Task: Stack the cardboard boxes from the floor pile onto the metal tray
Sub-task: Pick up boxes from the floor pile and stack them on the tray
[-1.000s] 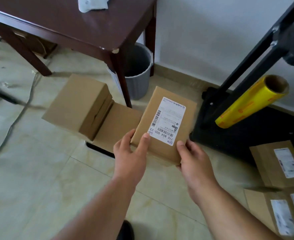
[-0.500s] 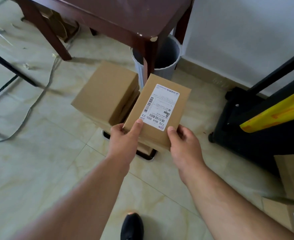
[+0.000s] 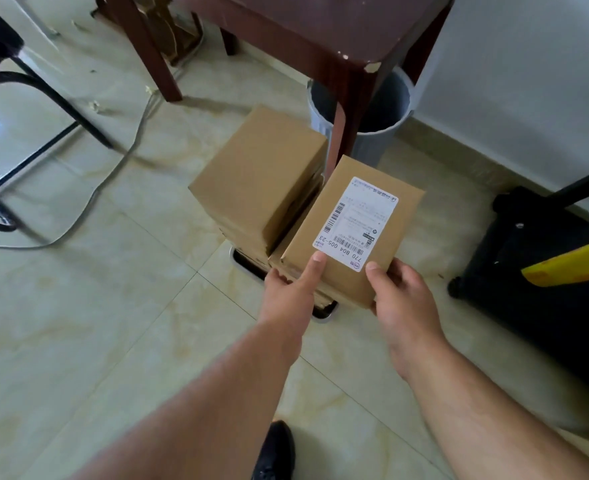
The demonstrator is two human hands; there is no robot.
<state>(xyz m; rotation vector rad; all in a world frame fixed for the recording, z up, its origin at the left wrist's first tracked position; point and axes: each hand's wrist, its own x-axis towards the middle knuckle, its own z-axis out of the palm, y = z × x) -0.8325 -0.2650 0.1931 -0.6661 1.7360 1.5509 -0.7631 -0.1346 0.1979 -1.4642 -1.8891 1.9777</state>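
Boxes (image 3: 258,174): 4 visible. Tray (image 3: 248,266): 1. Bin (image 3: 383,116): 1.

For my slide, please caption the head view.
Both hands lower a labelled box beside stacked boxes on a tray.

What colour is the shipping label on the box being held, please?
White with black barcodes and print, on the label, seen in the head view.

2 bare forearms (no sleeves showing), 1 black shoe (image 3: 275,452) below.
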